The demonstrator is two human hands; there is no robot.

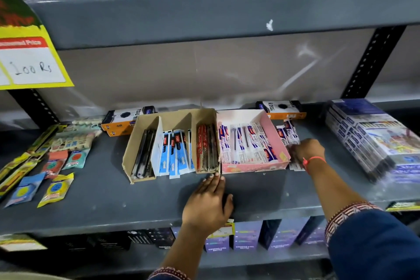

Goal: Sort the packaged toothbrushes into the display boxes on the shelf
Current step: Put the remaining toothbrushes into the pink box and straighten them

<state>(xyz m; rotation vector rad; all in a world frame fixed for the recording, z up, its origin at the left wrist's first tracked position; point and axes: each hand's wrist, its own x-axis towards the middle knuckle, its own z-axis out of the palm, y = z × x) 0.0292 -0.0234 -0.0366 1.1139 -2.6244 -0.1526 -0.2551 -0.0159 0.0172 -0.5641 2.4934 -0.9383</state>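
A brown cardboard display box (136,143) with three compartments stands mid-shelf, holding dark, blue and red packaged toothbrushes. Beside it on the right is a pink display box (254,167) full of white, blue and red toothbrush packs. A loose pile of the same packs (288,133) lies just right of the pink box. My right hand (306,150) rests on that pile with its fingers curled around several packs. My left hand (208,202) lies flat on the shelf, fingertips touching the front edge where the two boxes meet.
Small sachets and strips (56,161) are scattered on the left of the grey shelf (102,200). Orange and black boxes (118,120) lie behind the display boxes. A stack of flat packaged goods (368,138) fills the right. A yellow price sign (29,61) hangs upper left.
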